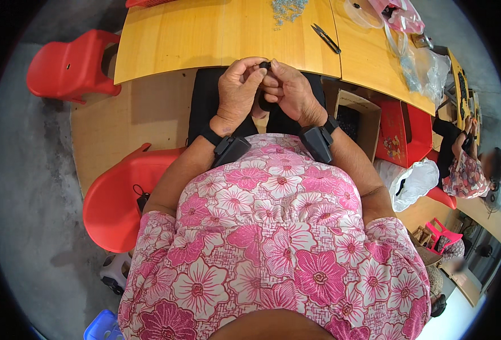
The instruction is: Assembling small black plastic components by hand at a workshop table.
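Just off the table's front edge, over my lap, both hands come together on a small black piece (pixel 266 65). My left hand (pixel 237 93) is closed, pinching it between thumb and fingertips. From the other side my right hand (pixel 296 93) pinches it with thumb and forefinger, the other fingers curled in. A dark rounded part (pixel 266 103) shows below the right fingers; whether it belongs to the same piece I cannot tell. On the table beyond lie black-handled thread snips (pixel 326 39) and a heap of small pale bluish pieces (pixel 287 10).
The yellow wooden table (pixel 205 37) spans the front. At right are a clear plastic bag (pixel 432 71), an open cardboard box (pixel 364 107), a red box (pixel 395 133) and a white bag (pixel 412 181). Red chairs (pixel 111 198) stand at left. Another person (pixel 466 173) sits far right.
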Demonstrator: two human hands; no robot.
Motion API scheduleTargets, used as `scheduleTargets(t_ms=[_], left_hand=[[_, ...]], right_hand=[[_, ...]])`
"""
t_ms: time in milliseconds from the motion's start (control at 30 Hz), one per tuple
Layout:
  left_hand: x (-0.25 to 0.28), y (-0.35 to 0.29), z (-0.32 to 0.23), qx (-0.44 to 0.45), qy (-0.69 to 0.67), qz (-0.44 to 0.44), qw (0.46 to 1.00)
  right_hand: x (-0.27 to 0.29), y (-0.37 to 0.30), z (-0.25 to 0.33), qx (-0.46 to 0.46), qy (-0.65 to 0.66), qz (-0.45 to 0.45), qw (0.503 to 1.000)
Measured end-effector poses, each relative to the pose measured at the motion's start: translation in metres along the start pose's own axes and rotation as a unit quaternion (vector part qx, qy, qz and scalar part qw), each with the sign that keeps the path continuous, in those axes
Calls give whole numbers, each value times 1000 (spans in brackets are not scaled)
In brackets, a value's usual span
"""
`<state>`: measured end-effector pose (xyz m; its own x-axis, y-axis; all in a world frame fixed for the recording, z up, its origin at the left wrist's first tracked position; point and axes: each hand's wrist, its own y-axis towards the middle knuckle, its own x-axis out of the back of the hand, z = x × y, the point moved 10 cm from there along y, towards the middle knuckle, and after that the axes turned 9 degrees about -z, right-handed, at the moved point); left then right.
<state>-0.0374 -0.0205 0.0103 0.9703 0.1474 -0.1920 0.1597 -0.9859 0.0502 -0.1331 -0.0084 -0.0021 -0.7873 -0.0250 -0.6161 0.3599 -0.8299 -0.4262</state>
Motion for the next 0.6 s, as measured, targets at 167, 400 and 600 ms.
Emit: scheduleTargets(t_ms=[167, 400, 600], left_hand=[[3, 1, -11, -46, 56, 28, 997], [3, 1, -24, -90, 115, 32, 989], [-14, -10, -17, 47, -41, 131, 989]], right_hand=[[-4, -7, 18, 78, -196, -21, 977], [-6, -8, 23, 131, -237, -5, 963], [-13, -15, 35, 198, -342, -9, 919]])
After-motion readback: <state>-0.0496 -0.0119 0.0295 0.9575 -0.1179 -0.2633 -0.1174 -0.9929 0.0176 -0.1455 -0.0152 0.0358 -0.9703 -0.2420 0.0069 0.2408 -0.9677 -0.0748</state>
